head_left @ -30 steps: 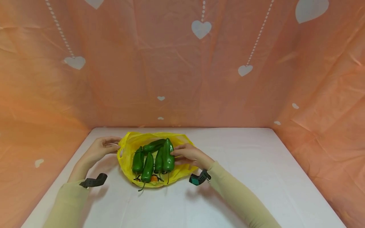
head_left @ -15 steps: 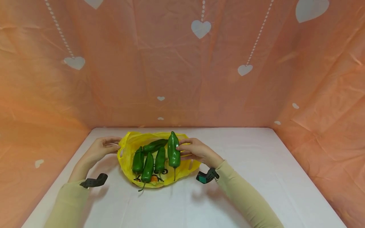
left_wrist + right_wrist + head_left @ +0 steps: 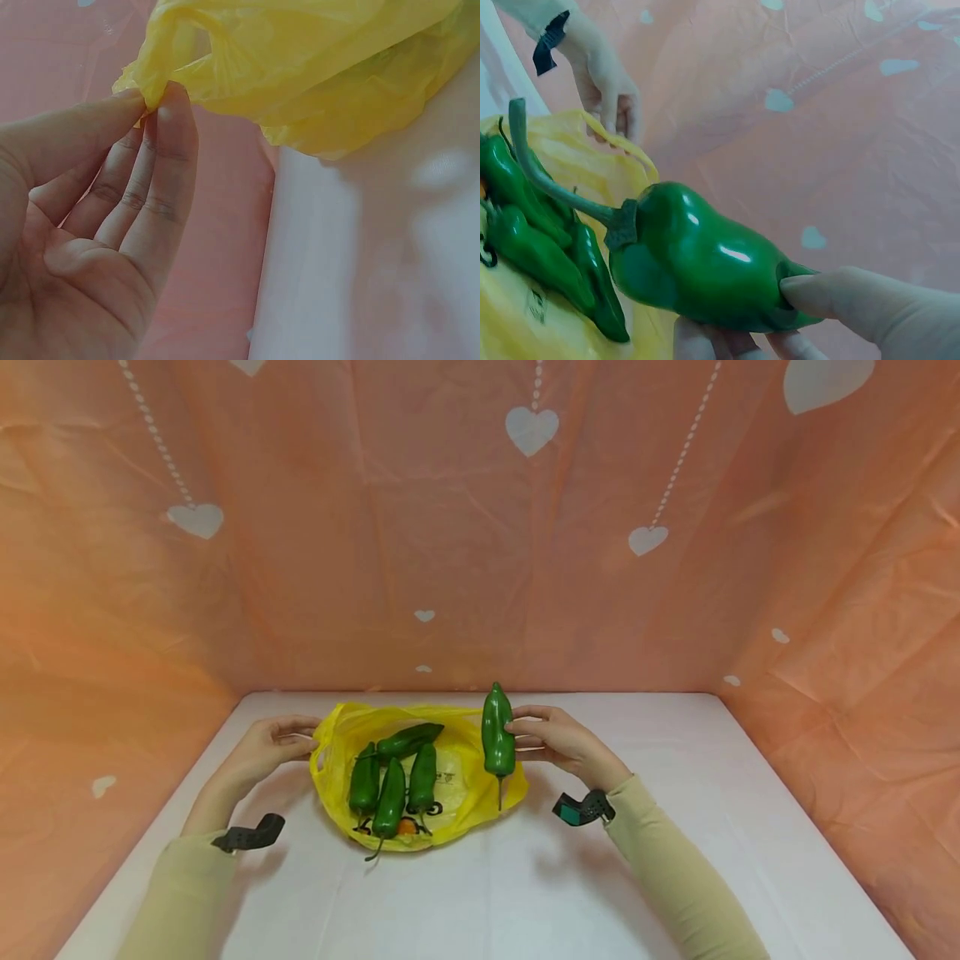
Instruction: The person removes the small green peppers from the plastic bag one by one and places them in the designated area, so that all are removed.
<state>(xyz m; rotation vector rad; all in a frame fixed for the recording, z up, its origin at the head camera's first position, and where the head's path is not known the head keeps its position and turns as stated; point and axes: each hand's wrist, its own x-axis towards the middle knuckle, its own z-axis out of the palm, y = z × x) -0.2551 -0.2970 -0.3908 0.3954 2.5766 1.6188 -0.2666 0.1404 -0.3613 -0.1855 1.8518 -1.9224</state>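
My left hand (image 3: 267, 752) pinches the left edge of a yellow plastic bag (image 3: 468, 793) between thumb and fingertips; the left wrist view shows the bag's handle (image 3: 161, 64) in that pinch. Inside the bag's opening lie several green peppers (image 3: 388, 802), stems mostly toward me. My right hand (image 3: 566, 743) grips another green pepper (image 3: 498, 731) above the bag's right edge, its stem pointing down in the head view. Close up in the right wrist view, thumb and fingers hold that pepper (image 3: 697, 259) near its tip.
The bag lies on a white table (image 3: 420, 910). Orange cloth (image 3: 480, 568) with white hearts hangs behind and along both sides. Dark devices (image 3: 585, 810) are strapped to both wrists.
My right hand has lifted one pepper from the right side of the group and carried it up and to the right. The left hand has stayed on the bag's edge.
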